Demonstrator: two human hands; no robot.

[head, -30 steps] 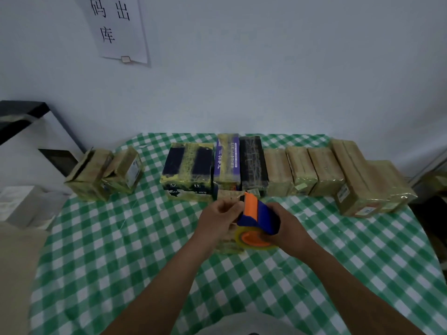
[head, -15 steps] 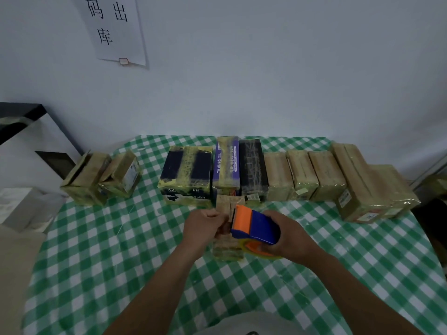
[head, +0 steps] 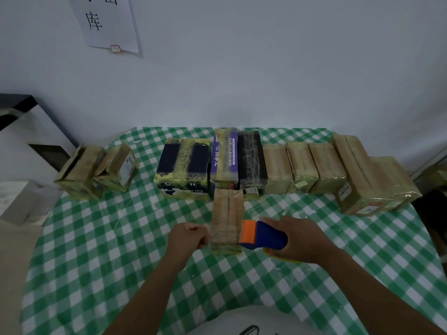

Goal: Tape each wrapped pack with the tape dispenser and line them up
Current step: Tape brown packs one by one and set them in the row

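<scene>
the table (head: pixel 101 257), covered in a green-and-white checked cloth, carried all the packs. one tan wrapped pack (head: pixel 227 213) lay alone near the middle, lengthwise, its far end touching the row of packs (head: pixel 302 165) lined up side by side along the far edge. that row ran from a dark blue box (head: pixel 183 165) through a purple pack (head: pixel 225 155) and a black pack (head: pixel 251 160) to several tan ones. the two largest (head: pixel 358 175) sat at the far right corner. every one was sealed in glossy film, so nothing inside showed.

two more boxes (head: pixel 96 170) leaned together near the far left corner, apart from the row. the left one had a dark gap at its top, and i could not tell what it held.

the left hand (head: pixel 187 238) was curled tight against the lone pack's left side and pinched the end of a clear tape strip (head: pixel 225 235), which stretched faintly across the pack's near end. the right hand (head: pixel 304 240) was wrapped around the blue tape dispenser (head: pixel 262 234), whose orange mouth rested on the pack's right edge, with a yellow roll peeking out beneath.

a paper sign (head: pixel 111 22) hung on the wall above.
</scene>
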